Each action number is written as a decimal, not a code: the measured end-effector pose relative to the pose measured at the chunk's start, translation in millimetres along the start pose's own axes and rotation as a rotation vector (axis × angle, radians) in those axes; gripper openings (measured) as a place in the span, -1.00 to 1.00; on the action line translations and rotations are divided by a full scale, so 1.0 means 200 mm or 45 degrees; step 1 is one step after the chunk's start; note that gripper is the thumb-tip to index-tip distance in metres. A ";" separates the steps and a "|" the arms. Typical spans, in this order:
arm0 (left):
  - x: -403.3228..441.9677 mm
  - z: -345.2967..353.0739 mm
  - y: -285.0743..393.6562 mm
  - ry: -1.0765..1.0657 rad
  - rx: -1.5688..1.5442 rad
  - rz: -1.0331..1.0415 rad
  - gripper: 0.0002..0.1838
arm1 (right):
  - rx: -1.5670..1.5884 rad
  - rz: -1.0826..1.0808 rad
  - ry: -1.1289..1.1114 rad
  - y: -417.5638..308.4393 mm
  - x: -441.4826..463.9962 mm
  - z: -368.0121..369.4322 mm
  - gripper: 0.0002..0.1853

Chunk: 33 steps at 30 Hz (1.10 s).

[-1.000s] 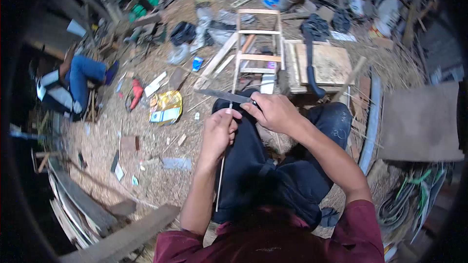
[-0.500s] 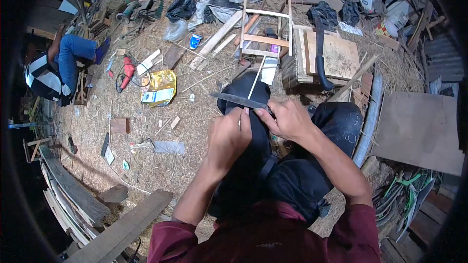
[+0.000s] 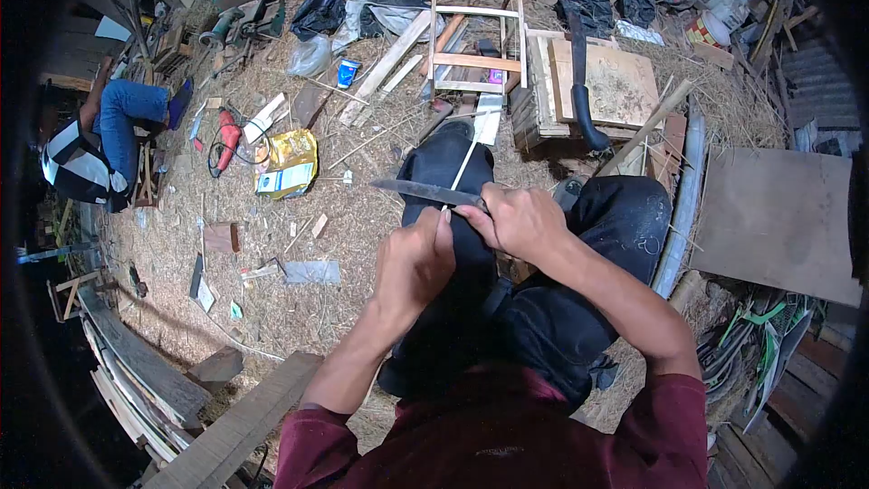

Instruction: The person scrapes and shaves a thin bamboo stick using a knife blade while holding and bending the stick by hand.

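Observation:
A knife (image 3: pixel 412 188) with a dark blade is in my right hand (image 3: pixel 529 225), whose fingers wrap its handle. The blade points left and lies across a thin pale wooden stick (image 3: pixel 467 163). My left hand (image 3: pixel 412 263) is closed around the near end of that stick, over my left thigh. From there the stick slants away past my knee. My right thumb presses near the blade, close to my left fingers. The part of the stick inside my left fist is hidden.
A wooden frame (image 3: pixel 475 14) stands ahead, beside a wooden block (image 3: pixel 615 81) with a black-handled machete (image 3: pixel 584 91) on it. Left lie a red power tool (image 3: pixel 227 138) and a yellow packet (image 3: pixel 288 163). Another person (image 3: pixel 118 127) sits far left. A plank (image 3: pixel 240 426) juts in lower left.
Both hands, with the knife and stick, have shifted slightly left and down in view. The surroundings have shifted a little the same way.

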<state>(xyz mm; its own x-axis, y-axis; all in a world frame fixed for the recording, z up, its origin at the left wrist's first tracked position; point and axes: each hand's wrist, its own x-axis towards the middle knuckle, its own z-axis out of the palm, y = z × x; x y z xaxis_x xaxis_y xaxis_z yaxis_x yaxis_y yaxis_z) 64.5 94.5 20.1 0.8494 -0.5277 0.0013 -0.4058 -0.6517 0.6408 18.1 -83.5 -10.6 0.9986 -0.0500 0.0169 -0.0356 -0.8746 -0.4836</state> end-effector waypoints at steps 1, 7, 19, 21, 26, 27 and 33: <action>-0.02 0.01 -0.01 0.008 -0.020 -0.006 -0.79 | -0.019 -0.016 0.014 -0.01 -0.01 0.00 -0.40; -0.17 -0.02 0.00 -0.087 -0.069 -0.153 -0.77 | -0.061 0.129 0.069 0.02 0.00 -0.02 -0.45; 0.11 0.00 0.05 -0.055 0.038 -0.133 -0.78 | -0.008 -0.046 0.005 0.05 0.02 -0.04 -0.34; 0.05 -0.01 0.04 -0.082 0.063 -0.119 -0.76 | -0.035 0.039 0.030 0.05 0.03 -0.02 -0.39; -0.18 -0.06 -0.02 -0.137 -0.026 -0.193 -0.78 | -0.067 0.088 0.025 0.05 0.03 -0.03 -0.39; -0.19 -0.06 -0.01 -0.138 -0.045 -0.230 -0.78 | -0.060 0.084 0.012 0.04 0.03 -0.04 -0.38; 0.08 -0.01 0.03 -0.026 0.033 -0.158 -0.79 | -0.021 -0.062 0.001 0.07 0.04 0.01 -0.38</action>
<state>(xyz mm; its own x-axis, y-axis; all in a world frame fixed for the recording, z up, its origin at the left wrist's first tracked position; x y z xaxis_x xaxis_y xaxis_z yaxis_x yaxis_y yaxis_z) 76.2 82.9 25.7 0.8867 -0.4529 -0.0926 -0.3068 -0.7264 0.6150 26.1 -95.0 -17.8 0.9991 -0.0076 0.0410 0.0125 -0.8838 -0.4678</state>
